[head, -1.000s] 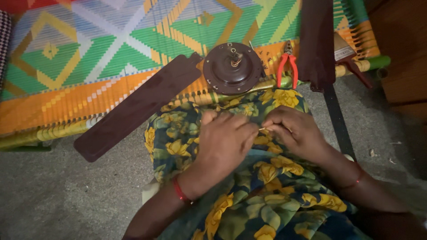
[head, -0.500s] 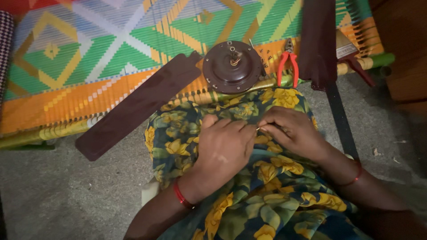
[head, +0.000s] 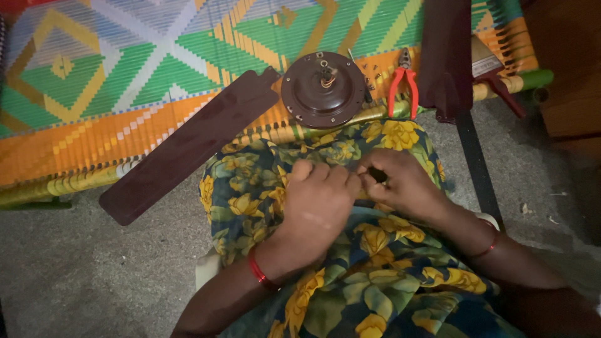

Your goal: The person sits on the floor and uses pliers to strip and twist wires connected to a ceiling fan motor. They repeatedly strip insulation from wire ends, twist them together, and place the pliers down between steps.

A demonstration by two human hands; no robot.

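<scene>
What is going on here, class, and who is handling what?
A person sits with both hands together over a floral cloth on the lap. The left hand and right hand pinch something small and dark between them; what it is cannot be told. Ahead, on a woven mat, lie a brown fan motor, a fan blade and red pliers, all untouched.

We see a brown fan motor of smooth, dully glossy metal and a dark, matt blade. The pliers have shiny red plastic handles. The cot is woven of bright plastic strips; the floral cloth looks soft, the floor rough and grainy.
</scene>
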